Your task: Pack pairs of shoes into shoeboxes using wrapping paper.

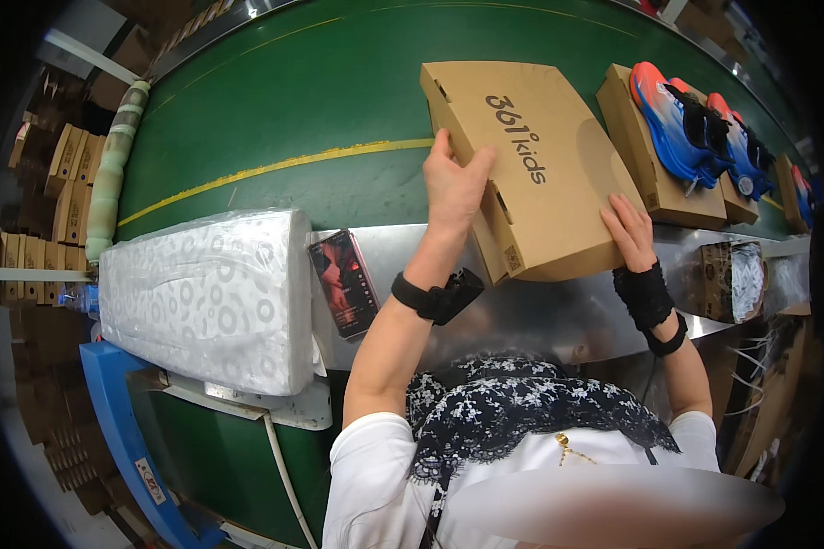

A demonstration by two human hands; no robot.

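- Left grip [458, 188]: partly closed on the left side of the cardboard box [568, 146], thumb at the lid edge.
- Right grip [627, 229]: fingers laid over the near right corner of the lid, holding the box; thumb hidden.
- Cardboard box: lid closed, positioned in front of the person, above the junction of the green belt [293, 101] and the metal desk [558, 316]. Contact beneath cannot be determined.
- Desk, left: phone [343, 284] beside a plastic-wrapped white package [206, 297].
- Belt, right: blue and coral shoes [677, 128] on boxes.
- Room, far left: brown boxes [73, 174] in stacks and rows.
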